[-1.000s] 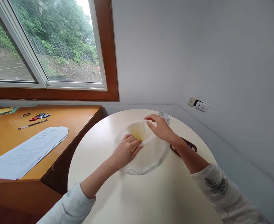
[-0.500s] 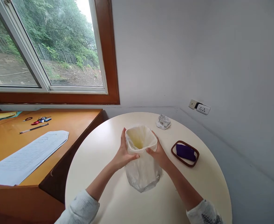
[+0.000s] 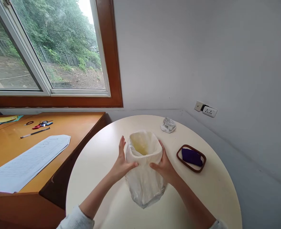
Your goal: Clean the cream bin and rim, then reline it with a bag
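A small waste bin [image 3: 144,159], lined with a translucent whitish bag, is in front of me at the round table. The bag [image 3: 145,187] is folded over the rim and hangs loosely down the outside, and the inside looks yellowish. On the left, my left hand [image 3: 123,165] is open, its fingers raised a little off the bin's side and its thumb against the bag. My right hand [image 3: 165,163] grips the right side, thumb in front and fingers behind. The bin's base is hidden by the bag.
Behind the bin on the white round table [image 3: 90,178] lies a crumpled pale plastic bag [image 3: 168,125]. A brown-rimmed tray [image 3: 196,170] to the right holds a folded purple cloth [image 3: 191,157]. The wooden desk [image 3: 83,124] at left carries papers [image 3: 35,162], a pen [image 3: 35,132] and keys [image 3: 44,123].
My left hand has loosened and moved slightly left off the bin's side. The bin and its bag appear a little lower and nearer. My right hand still grips it.
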`<state>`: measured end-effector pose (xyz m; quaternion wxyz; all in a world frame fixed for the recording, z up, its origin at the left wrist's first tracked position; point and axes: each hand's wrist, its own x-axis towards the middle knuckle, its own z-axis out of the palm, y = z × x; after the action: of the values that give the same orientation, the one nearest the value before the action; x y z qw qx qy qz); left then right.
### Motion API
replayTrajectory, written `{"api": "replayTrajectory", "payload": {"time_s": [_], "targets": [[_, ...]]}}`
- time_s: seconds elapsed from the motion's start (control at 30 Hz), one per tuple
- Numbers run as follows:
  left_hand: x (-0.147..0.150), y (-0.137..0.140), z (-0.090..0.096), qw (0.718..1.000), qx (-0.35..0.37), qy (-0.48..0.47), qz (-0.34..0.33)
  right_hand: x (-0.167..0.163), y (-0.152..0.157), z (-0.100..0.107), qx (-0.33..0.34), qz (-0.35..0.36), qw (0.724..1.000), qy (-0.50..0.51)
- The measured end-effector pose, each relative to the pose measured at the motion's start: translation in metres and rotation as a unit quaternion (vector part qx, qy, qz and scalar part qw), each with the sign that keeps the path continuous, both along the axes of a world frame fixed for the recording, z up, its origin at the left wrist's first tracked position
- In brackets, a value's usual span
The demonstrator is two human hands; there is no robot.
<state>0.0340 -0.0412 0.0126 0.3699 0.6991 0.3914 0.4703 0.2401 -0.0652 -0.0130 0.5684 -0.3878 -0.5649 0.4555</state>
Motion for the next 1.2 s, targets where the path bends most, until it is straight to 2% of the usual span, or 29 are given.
{"api": "replayTrajectory", "payload": {"time_s": [0.07, 0.13, 0.23, 0.3, 0.37, 0.47, 0.53, 0.63, 0.73, 0.83, 0.97, 1.1, 1.2], "targets": [[-0.012, 0.001, 0.016, 0.994, 0.056, 0.084, 0.035, 0.015, -0.002, 0.015, 0.039, -0.023, 0.997, -0.062], [-0.017, 0.002, 0.037, 0.975, 0.132, 0.176, 0.028, 0.028, -0.002, 0.033, 0.099, -0.051, 0.982, -0.154], [-0.011, 0.0, 0.066, 0.923, 0.235, 0.304, -0.032, 0.036, 0.0, 0.061, 0.193, -0.042, 0.918, -0.343], [-0.002, -0.004, 0.077, 0.896, 0.256, 0.357, -0.064, 0.037, 0.0, 0.072, 0.245, -0.023, 0.87, -0.428], [0.005, -0.01, 0.083, 0.882, 0.248, 0.391, -0.091, 0.036, -0.003, 0.077, 0.273, -0.023, 0.845, -0.458], [0.011, -0.015, 0.09, 0.876, 0.224, 0.413, -0.111, 0.035, -0.007, 0.076, 0.277, -0.047, 0.854, -0.438], [0.015, -0.008, 0.096, 0.882, 0.223, 0.404, -0.098, 0.035, -0.008, 0.076, 0.269, -0.064, 0.865, -0.418], [0.023, 0.022, 0.102, 0.889, 0.22, 0.393, -0.085, 0.034, -0.006, 0.076, 0.254, -0.068, 0.866, -0.426], [0.031, 0.056, 0.098, 0.874, 0.141, 0.439, -0.152, 0.03, -0.005, 0.072, 0.236, -0.042, 0.863, -0.445], [0.035, 0.074, 0.092, 0.868, 0.1, 0.46, -0.159, 0.027, -0.009, 0.064, 0.237, -0.05, 0.864, -0.442], [0.036, 0.072, 0.089, 0.876, 0.069, 0.458, -0.135, 0.022, -0.02, 0.052, 0.255, -0.093, 0.857, -0.439], [0.039, 0.069, 0.091, 0.866, 0.045, 0.484, -0.113, 0.016, -0.028, 0.045, 0.266, -0.138, 0.846, -0.442], [0.039, 0.066, 0.094, 0.871, 0.073, 0.479, -0.084, 0.014, -0.032, 0.043, 0.273, -0.155, 0.838, -0.446]]}}
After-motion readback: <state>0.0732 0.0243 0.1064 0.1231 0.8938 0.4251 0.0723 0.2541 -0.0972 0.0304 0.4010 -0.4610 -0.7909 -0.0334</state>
